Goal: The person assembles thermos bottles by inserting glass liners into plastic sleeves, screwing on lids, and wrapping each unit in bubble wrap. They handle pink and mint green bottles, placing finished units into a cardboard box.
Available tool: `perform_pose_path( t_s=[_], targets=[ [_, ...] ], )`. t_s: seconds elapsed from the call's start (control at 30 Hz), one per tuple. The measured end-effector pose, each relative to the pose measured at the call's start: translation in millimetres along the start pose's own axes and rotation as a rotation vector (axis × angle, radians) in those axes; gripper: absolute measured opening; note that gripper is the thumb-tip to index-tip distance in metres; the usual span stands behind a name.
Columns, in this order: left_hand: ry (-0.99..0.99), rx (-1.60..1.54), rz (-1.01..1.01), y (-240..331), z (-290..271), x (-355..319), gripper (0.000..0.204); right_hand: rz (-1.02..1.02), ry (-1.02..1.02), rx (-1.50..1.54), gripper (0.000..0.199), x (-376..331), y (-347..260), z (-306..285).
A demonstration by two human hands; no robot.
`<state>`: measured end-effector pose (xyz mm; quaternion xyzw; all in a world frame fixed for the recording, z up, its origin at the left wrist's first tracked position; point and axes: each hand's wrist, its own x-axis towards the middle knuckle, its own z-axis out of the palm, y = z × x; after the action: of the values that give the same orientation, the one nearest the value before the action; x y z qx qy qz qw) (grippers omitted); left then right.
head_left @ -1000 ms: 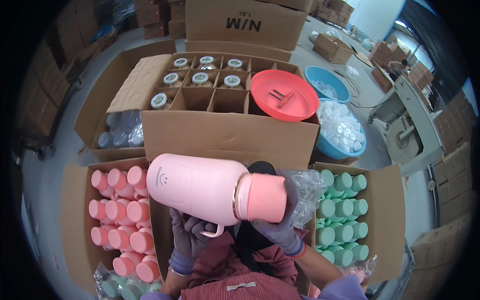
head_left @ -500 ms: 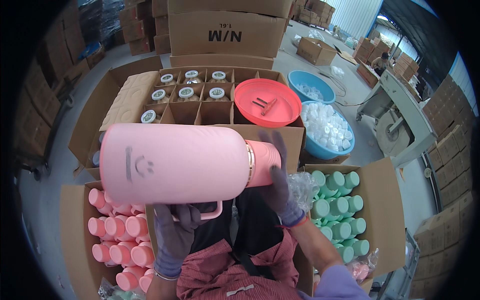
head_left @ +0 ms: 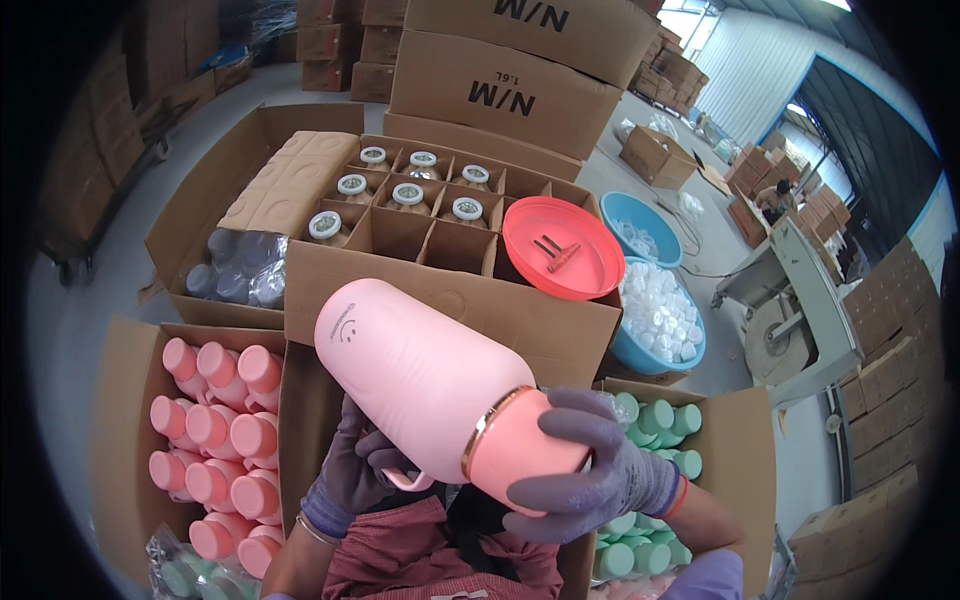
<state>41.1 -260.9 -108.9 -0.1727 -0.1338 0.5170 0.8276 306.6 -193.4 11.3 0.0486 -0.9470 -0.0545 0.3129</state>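
A pink thermos jug [head_left: 425, 365] with a small smiling face printed near its base lies tilted across my lap, base to the upper left and cap [head_left: 520, 440] to the lower right. A gold ring runs between body and cap. My left hand [head_left: 352, 455], in a grey glove, is closed at the jug's handle [head_left: 408, 482], below the body. Gloved as well, my right hand [head_left: 595, 465] wraps its fingers round the coral cap.
Ahead stands a divided carton [head_left: 440, 300] of glass liners with white lids, a red basin [head_left: 565, 235] holding small tools on its corner. Blue basins [head_left: 610, 350] stand right. Cartons hold pink jugs [head_left: 210, 425] left and green ones [head_left: 655, 415] right.
The jug has turned from level to slanting, its cap end now lower and nearer me. My right hand's fingers have closed round the cap. The view has shifted and tilted.
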Motion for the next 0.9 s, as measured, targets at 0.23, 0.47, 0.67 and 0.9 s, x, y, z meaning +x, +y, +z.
perform_pose_path(
  t_s=[0.23,0.47,0.67,0.9],
  targets=[
    [-0.158,1.066,0.531,-10.2,-17.3,15.5,0.033,1.046,0.388,0.445,0.091,-68.8,31.5,63.8],
    [-0.151,1.163,0.615,6.7,-37.5,5.3,0.029,1.377,0.575,1.302,0.065,-35.6,45.8,79.8],
    [-0.059,0.395,0.320,-21.3,-5.8,7.5,0.038,0.268,0.359,0.110,0.081,-14.3,68.2,45.5],
    [-0.157,2.048,0.533,28.5,-36.1,9.7,0.032,1.533,0.215,1.663,0.051,-41.4,105.6,62.1]
  ],
)
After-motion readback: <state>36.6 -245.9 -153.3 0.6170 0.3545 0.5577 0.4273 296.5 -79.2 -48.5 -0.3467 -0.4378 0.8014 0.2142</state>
